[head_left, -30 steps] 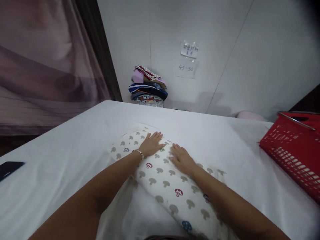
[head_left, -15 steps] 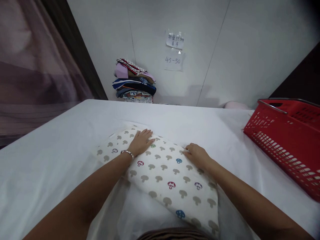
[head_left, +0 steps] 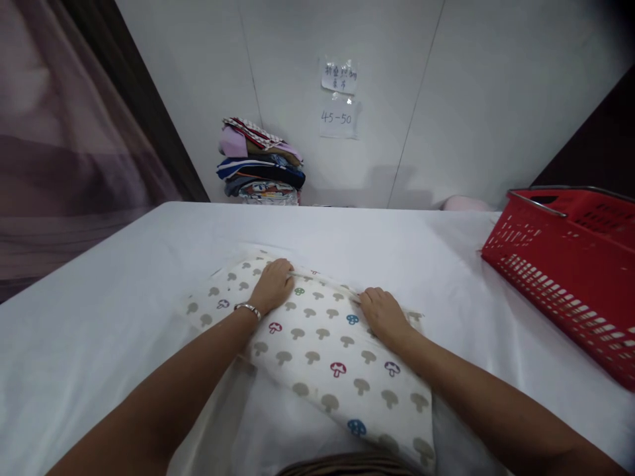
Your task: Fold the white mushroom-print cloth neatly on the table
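A cream cloth printed with small mushrooms (head_left: 322,347) lies folded on the white-covered table (head_left: 124,291), reaching from the middle toward me. My left hand (head_left: 272,285), with a thin bracelet at the wrist, has its fingers curled over the cloth's far edge. My right hand (head_left: 383,314) is curled on the same far edge, a little to the right. Both hands pinch the fold line between them.
A red plastic basket (head_left: 570,264) with a metal handle stands at the table's right side. A stack of folded clothes (head_left: 260,165) sits against the white wall behind the table. Two paper notes (head_left: 338,99) hang on the wall. A curtain hangs at the left.
Both hands went from lying flat on the cloth to curling their fingers on its far edge. The right hand moved to the right, away from the left hand.
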